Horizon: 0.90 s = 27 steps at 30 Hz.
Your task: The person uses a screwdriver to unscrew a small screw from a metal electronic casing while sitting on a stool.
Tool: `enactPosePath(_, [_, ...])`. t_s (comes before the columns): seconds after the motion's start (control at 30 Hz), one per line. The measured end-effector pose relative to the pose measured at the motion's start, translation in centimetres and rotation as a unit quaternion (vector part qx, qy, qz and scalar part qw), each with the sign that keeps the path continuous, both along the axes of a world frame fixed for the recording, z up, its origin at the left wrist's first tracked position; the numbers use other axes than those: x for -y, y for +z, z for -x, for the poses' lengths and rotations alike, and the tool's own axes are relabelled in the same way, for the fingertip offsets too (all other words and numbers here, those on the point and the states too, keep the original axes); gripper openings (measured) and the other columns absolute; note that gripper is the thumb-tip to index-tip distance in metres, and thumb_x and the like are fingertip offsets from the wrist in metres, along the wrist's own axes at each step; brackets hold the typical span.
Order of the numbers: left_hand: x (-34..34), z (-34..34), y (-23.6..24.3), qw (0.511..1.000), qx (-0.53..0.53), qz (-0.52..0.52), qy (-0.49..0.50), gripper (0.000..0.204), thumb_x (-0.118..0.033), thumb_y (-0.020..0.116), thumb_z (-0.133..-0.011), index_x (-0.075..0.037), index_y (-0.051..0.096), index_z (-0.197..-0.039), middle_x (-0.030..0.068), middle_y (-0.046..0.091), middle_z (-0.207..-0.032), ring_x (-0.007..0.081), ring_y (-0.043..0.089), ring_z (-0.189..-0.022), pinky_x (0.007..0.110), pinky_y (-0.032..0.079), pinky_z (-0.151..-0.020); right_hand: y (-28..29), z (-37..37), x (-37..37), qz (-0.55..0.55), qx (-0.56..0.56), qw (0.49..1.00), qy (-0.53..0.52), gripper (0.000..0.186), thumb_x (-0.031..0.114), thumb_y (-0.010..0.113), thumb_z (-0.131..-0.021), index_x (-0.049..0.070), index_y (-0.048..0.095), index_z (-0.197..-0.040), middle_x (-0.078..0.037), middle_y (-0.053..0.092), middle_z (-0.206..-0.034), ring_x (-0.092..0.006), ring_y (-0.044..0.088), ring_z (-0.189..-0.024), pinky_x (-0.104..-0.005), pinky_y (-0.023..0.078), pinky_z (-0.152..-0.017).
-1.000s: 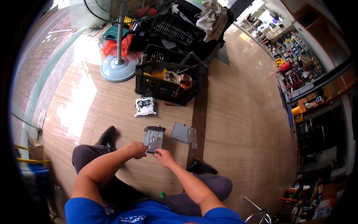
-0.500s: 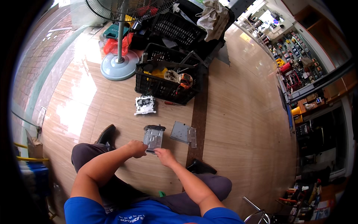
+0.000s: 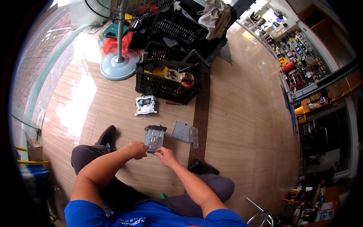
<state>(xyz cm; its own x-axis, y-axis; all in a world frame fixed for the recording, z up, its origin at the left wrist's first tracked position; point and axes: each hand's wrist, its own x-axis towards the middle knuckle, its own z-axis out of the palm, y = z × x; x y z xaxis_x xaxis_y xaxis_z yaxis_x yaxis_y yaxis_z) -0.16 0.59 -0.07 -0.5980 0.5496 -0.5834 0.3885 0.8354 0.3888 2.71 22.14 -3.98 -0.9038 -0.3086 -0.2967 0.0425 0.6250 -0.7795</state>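
A grey metal device housing [image 3: 154,137], box-shaped with a slotted face and a dark strip along its far end, is on the floor between my feet. My left hand [image 3: 137,150] is closed at its near left corner, the fingertips partly hidden. At the near right corner my right hand [image 3: 165,156] pinches the near edge, thumb and fingers together. To the right of the housing lie a flat grey metal plate [image 3: 182,131] and a narrow perforated strip [image 3: 193,137]. Beyond it sits a white-framed mechanism [image 3: 146,104] with dark parts on top.
A black plastic crate [image 3: 166,86] full of tools and a tape-like orange roll stands ahead, with a red-handled screwdriver [image 3: 172,103] before it. The round base of a standing fan [image 3: 119,67] is at the far left. My shoes [image 3: 107,135] flank the work.
The whole view has shifted very slightly to the left and up. Both hands remain at the near corners of the housing, with hardly any movement.
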Motion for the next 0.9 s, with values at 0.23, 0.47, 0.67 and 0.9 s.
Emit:
enactPosePath(0.23, [0.0, 0.0, -0.1, 1.000, 0.000, 0.007, 0.007, 0.038, -0.038, 0.064, -0.087, -0.009, 0.061, -0.111, 0.0157, 0.066, -0.109, 0.0332, 0.062, -0.105, 0.045, 0.050, -0.087, 0.8, 0.8, -0.1, -0.082, -0.033, 0.996, 0.028, 0.022, 0.023, 0.069, -0.084, 0.003, 0.069, -0.093, -0.019, 0.068, -0.085, -0.0280, 0.068, -0.076, -0.0352, 0.052, -0.068])
enactPosePath(0.47, [-0.6, 1.3, -0.5, 1.000, -0.012, -0.007, 0.005, 0.038, -0.036, 0.065, -0.087, -0.008, 0.060, -0.111, 0.0159, 0.066, -0.105, 0.0331, 0.063, -0.101, 0.044, 0.051, -0.084, -0.9, 1.3, -1.7, -0.011, -0.123, 0.992, 0.018, 0.019, 0.015, 0.060, -0.088, 0.005, 0.069, -0.101, -0.020, 0.067, -0.097, -0.0320, 0.067, -0.089, -0.0384, 0.052, -0.077])
enactPosePath(0.67, [0.9, -1.2, 0.2, 1.000, -0.009, -0.023, 0.011, 0.039, -0.034, 0.065, -0.085, -0.004, 0.059, -0.109, 0.0196, 0.065, -0.102, 0.0356, 0.063, -0.098, 0.044, 0.050, -0.084, 1.0, -0.7, -0.4, -0.029, -0.065, 0.997, 0.038, 0.019, 0.017, 0.061, -0.087, 0.007, 0.070, -0.101, -0.019, 0.066, -0.089, -0.0366, 0.064, -0.083, -0.0418, 0.051, -0.075])
enactPosePath(0.9, [0.0, 0.1, 1.4, 1.000, -0.006, -0.007, 0.009, 0.038, -0.033, 0.064, -0.086, -0.004, 0.059, -0.111, 0.0190, 0.065, -0.103, 0.0350, 0.063, -0.099, 0.044, 0.050, -0.084, -0.1, 0.3, -0.8, 0.002, -0.040, 0.999, 0.012, 0.022, 0.022, 0.063, -0.086, 0.006, 0.070, -0.099, -0.019, 0.068, -0.092, -0.0339, 0.066, -0.085, -0.0400, 0.052, -0.076])
